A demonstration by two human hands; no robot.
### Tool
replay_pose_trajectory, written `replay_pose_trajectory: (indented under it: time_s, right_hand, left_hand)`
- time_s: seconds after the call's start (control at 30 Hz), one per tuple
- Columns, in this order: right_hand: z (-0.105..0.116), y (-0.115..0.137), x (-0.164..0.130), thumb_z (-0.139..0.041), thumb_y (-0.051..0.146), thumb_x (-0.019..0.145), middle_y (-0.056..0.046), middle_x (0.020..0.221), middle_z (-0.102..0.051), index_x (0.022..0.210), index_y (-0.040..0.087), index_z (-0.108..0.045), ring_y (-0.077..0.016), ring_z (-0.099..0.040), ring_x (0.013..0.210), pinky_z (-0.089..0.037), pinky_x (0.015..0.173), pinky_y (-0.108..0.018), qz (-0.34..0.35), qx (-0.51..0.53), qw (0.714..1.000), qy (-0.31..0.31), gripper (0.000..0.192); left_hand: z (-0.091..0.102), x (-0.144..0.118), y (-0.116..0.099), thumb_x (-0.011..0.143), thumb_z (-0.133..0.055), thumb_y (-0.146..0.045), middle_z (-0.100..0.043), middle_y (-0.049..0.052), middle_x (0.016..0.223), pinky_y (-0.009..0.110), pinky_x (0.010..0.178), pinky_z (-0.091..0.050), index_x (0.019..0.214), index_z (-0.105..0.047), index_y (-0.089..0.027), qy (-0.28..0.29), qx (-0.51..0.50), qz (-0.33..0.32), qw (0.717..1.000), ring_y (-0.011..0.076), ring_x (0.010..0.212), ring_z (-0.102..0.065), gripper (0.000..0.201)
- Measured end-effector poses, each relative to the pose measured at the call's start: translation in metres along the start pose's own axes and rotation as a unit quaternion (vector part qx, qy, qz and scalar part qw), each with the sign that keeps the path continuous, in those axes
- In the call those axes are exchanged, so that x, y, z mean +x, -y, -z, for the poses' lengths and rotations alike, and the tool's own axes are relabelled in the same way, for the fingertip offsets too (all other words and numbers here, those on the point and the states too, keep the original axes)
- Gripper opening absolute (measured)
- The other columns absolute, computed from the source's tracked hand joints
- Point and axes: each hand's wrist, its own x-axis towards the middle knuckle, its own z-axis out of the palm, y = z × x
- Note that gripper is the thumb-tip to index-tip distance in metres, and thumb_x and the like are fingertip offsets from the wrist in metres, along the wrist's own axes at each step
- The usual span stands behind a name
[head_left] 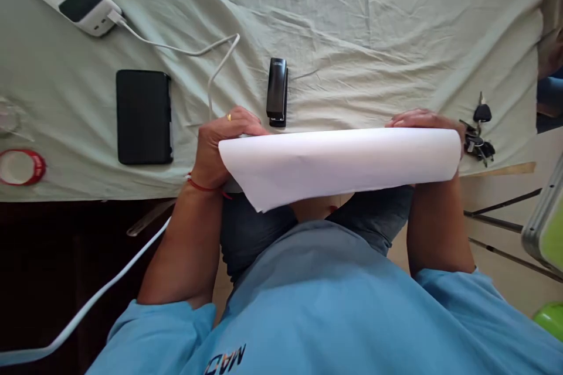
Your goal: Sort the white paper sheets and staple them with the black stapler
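White paper (343, 158), curved over along its length, spans between both my hands at the table's near edge. At its left end, my left hand (231, 129) is closed on it, the thumb and some fingers hidden behind the sheet. Around the right end, my right hand (422, 120) grips the paper, its fingers showing along the top edge and the palm mostly covered. A black stapler (277, 91) lies on the cloth just beyond the paper, nearer my left hand.
A cloth (352, 58) covers the table. On the left are a black flat case (144, 117), a red tape roll (37, 167) and a white power strip (85, 9) with a cable (180, 50). Keys (479, 140) lie right. Part of another person (549, 53) shows far right.
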Motion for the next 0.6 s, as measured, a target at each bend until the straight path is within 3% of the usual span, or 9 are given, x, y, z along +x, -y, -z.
replay_pose_trajectory:
  time_s: [0.07,0.2,0.37,0.5,0.6]
  right_hand:
    - [-0.001,0.006,0.003,-0.097,0.090,0.075,-0.008,0.091,-0.089,0.090,0.032,-0.095,-0.0289,-0.085,0.090,-0.070,0.089,-0.049,0.015,0.040,0.999,0.023,0.060]
    - [-0.002,0.007,0.007,-0.102,0.073,0.080,-0.006,0.100,-0.092,0.094,0.033,-0.098,-0.0281,-0.086,0.095,-0.067,0.085,-0.044,-0.051,0.036,0.994,0.095,0.042]
    - [-0.007,-0.002,0.007,-0.101,0.069,0.079,-0.005,0.097,-0.090,0.087,0.034,-0.095,-0.0308,-0.086,0.099,-0.068,0.097,-0.049,-0.051,0.053,0.991,0.109,0.037]
    - [-0.011,-0.007,0.006,-0.102,0.069,0.077,-0.006,0.098,-0.090,0.086,0.030,-0.092,-0.0307,-0.084,0.096,-0.066,0.088,-0.046,-0.185,0.076,0.975,0.092,0.041]
    - [-0.012,-0.005,0.006,-0.101,0.066,0.074,-0.003,0.096,-0.089,0.087,0.030,-0.091,-0.0260,-0.081,0.086,-0.064,0.077,-0.041,-0.257,0.101,0.958,0.071,0.040]
  left_hand:
    - [0.007,0.002,0.003,0.096,-0.101,-0.053,-0.085,0.001,0.087,0.035,0.082,-0.057,0.096,-0.096,-0.025,0.016,0.003,-0.014,1.000,0.0184,0.086,-0.072,0.028]
    - [0.013,0.000,0.010,0.093,-0.096,-0.040,-0.086,0.002,0.092,0.033,0.081,-0.057,0.102,-0.096,-0.022,0.077,0.080,0.032,0.993,0.0187,0.087,-0.075,0.020]
    - [0.011,-0.006,0.007,0.098,-0.090,-0.039,-0.090,0.003,0.100,0.036,0.084,-0.059,0.107,-0.095,-0.026,0.082,0.079,-0.008,0.993,0.0217,0.092,-0.077,0.016]
    - [0.011,-0.007,0.008,0.104,-0.077,-0.041,-0.085,0.001,0.085,0.037,0.077,-0.053,0.090,-0.090,-0.025,0.122,0.145,0.019,0.982,0.0208,0.083,-0.073,0.024]
    - [0.010,-0.010,0.007,0.098,-0.088,-0.047,-0.090,0.005,0.110,0.038,0.083,-0.059,0.117,-0.093,-0.025,0.082,0.113,0.015,0.990,0.0232,0.096,-0.075,0.030]
